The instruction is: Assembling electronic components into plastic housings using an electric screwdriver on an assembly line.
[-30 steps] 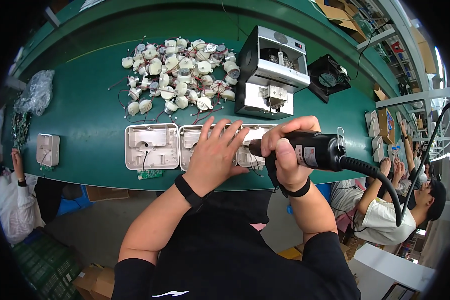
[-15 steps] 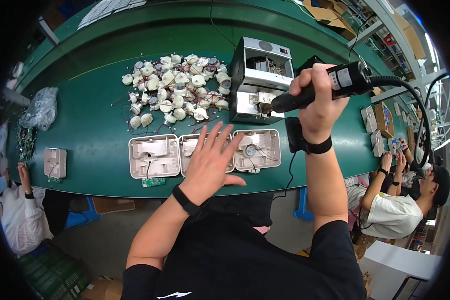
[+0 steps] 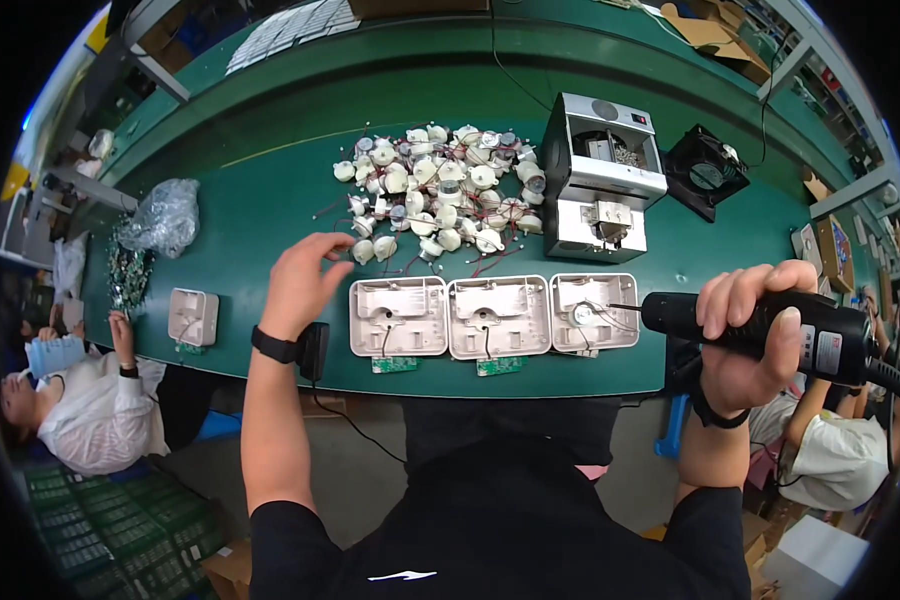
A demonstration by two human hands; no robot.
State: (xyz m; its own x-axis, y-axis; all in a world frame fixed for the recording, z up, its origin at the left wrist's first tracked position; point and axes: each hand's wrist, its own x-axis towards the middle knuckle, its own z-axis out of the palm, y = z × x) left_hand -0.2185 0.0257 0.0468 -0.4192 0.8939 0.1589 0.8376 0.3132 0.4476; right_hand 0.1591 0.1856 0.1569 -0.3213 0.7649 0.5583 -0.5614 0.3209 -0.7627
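My right hand (image 3: 755, 340) is wrapped around a black electric screwdriver (image 3: 840, 345), held nearly level. Its thin bit points left, over the right one of three white plastic housings (image 3: 625, 345). Inside that housing sits a round silver part (image 3: 583, 314) with thin wires. Small green circuit boards hang at the front edges of the middle housing (image 3: 500, 345) and the left housing (image 3: 398, 347). My left hand (image 3: 305, 280) has its thumb and fingers apart, with nothing seen between them. The fingertips are by the lower left of a pile of white, round motor-like parts (image 3: 445, 190) with red and black wires.
Behind the right housing stands a screw feeder (image 3: 605, 190), with a black frame-like stand (image 3: 708, 172) beside it. At the left lie a clear plastic bag (image 3: 165, 218) and another white housing (image 3: 192, 318). Co-workers sit at both ends of the green table (image 3: 260, 210).
My right hand has brought the screwdriver from the screw feeder to the right housing. My left hand has moved from above the middle housing to the pile's left side. The view has shifted.
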